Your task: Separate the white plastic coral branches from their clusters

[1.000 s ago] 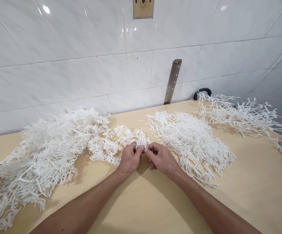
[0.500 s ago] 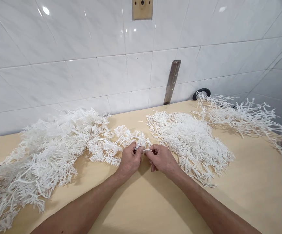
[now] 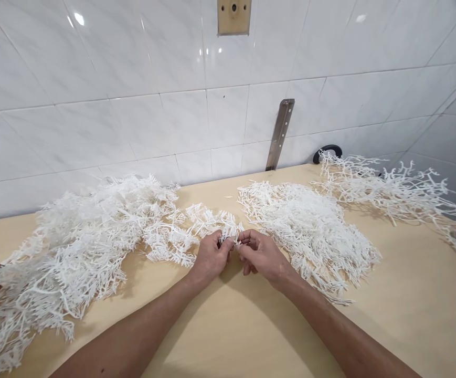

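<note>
Left hand (image 3: pixel 209 257) pinches a small white branching piece (image 3: pixel 232 228), thumb and fingers closed on it. Right hand (image 3: pixel 265 258) just beside, fingers pinched together on the piece's right edge; exact strand too small to tell. Piece is held at mid-counter, between a big tangled white pile (image 3: pixel 89 236) on the left and a heap of short white bits (image 3: pixel 310 226) on the right. Bare white branches (image 3: pixel 389 186) lie far right on the counter (image 3: pixel 259 331). Metal strip (image 3: pixel 280 134) leans at the tiled wall (image 3: pixel 133 126).
</note>
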`<state>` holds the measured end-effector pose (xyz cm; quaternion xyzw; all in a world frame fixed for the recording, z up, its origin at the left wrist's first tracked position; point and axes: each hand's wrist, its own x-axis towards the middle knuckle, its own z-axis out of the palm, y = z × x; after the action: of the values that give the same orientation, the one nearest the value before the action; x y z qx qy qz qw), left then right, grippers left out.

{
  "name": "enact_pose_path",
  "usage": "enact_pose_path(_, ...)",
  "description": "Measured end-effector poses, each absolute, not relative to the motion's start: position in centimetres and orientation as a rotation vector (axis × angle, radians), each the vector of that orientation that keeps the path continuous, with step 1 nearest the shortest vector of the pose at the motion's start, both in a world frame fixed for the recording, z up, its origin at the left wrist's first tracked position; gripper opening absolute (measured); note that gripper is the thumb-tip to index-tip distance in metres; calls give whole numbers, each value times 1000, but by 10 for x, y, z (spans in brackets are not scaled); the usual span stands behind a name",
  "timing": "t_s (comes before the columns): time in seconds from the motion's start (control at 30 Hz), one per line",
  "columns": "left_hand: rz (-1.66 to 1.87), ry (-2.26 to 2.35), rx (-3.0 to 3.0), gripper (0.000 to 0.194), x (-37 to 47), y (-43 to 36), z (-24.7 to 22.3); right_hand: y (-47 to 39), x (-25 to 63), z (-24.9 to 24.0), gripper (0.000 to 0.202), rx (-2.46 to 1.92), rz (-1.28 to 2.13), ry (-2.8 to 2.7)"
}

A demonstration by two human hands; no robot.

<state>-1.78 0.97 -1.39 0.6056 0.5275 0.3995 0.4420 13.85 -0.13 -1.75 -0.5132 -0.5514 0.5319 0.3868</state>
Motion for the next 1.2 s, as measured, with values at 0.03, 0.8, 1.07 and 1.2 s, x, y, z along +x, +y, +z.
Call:
enact_pose_path(0.03,986,1311,1540,32,-18,10,-15,-1,139,-16,20,-1300,1356,-1413)
enact_pose_path(0.8,1083,1474,1812,30,-15,8,-19,-6,129,-15,13,-1544,744,-1701)
enact_pose_path(1.07,1086,1509,1750,27,-18,16,-20,-11,121,-18,13,-1262,498,-1878)
enact_pose_path(1.2,1076,1450,1679,33,-21,18,-17,-6,128,-14,10,-1336,757,-1599)
